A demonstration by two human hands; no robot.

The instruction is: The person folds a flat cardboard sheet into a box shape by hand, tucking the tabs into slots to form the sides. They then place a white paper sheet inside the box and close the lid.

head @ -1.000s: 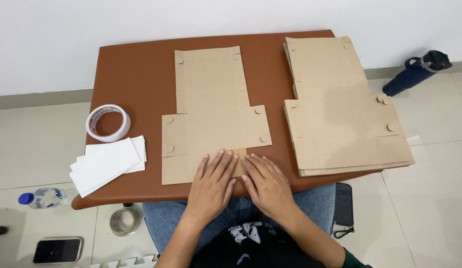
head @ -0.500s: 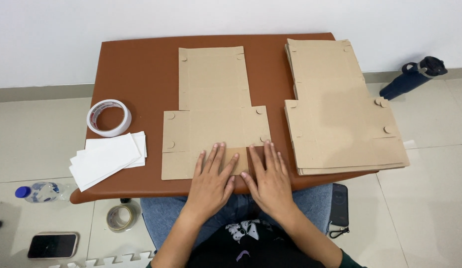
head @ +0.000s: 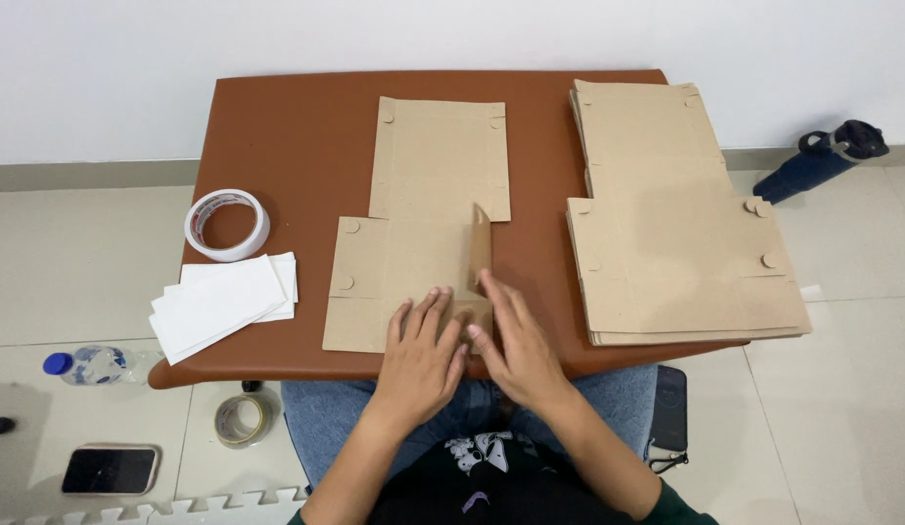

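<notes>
At the near edge of the brown table [head: 278, 126], a flat die-cut cardboard box blank [head: 414, 224] lies centred. Left hand [head: 418, 360] rests open, palm down, pinning its near panel; right hand [head: 511, 345], fingers extended, props one side flap upright. Judged from this, folding has barely begun: one flap raised, all others flat. Blank: tan, creased, with round tabs at its corners.
</notes>
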